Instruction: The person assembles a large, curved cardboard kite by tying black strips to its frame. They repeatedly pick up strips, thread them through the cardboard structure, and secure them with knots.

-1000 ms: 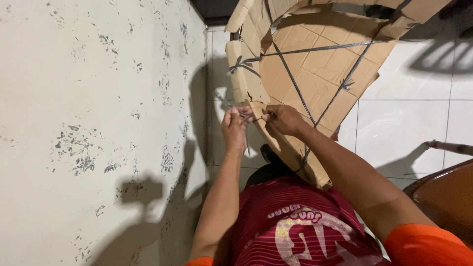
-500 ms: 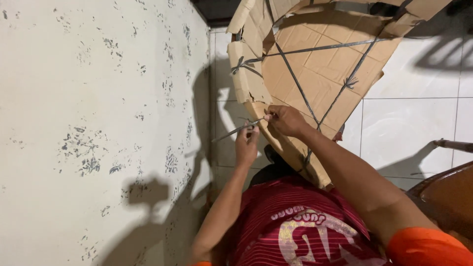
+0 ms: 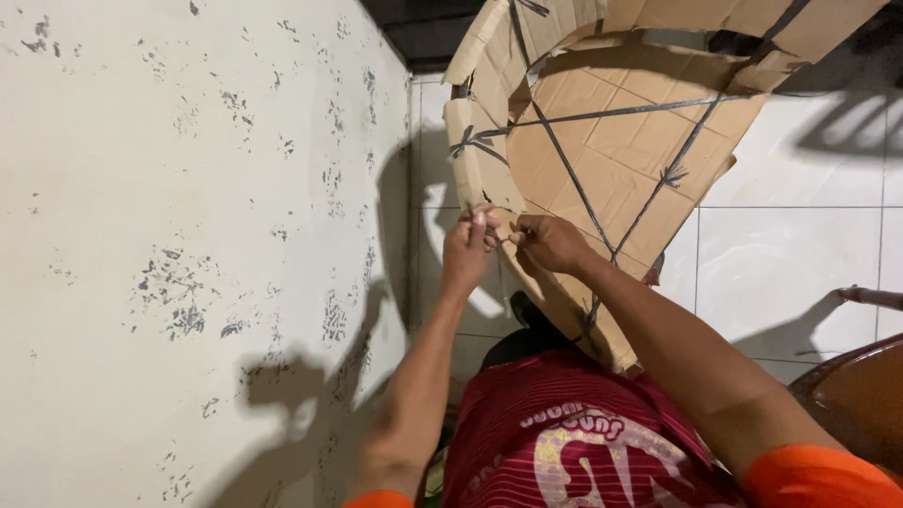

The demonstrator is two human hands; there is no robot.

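Note:
A large curved cardboard piece, bound with crossing dark straps, leans upright in front of me. My left hand and my right hand meet at its lower left edge. Both pinch a thin strap that runs between them at the cardboard's rim. My forearms reach up from my red printed shirt.
A pale, chipped wall fills the left side, close to my left arm. White floor tiles lie to the right. A brown rounded object with a thin rod sits at the lower right.
My left hand dropped away from the cardboard edge pulling the strap, then rose back up beside my right hand. The right hand stayed at the edge.

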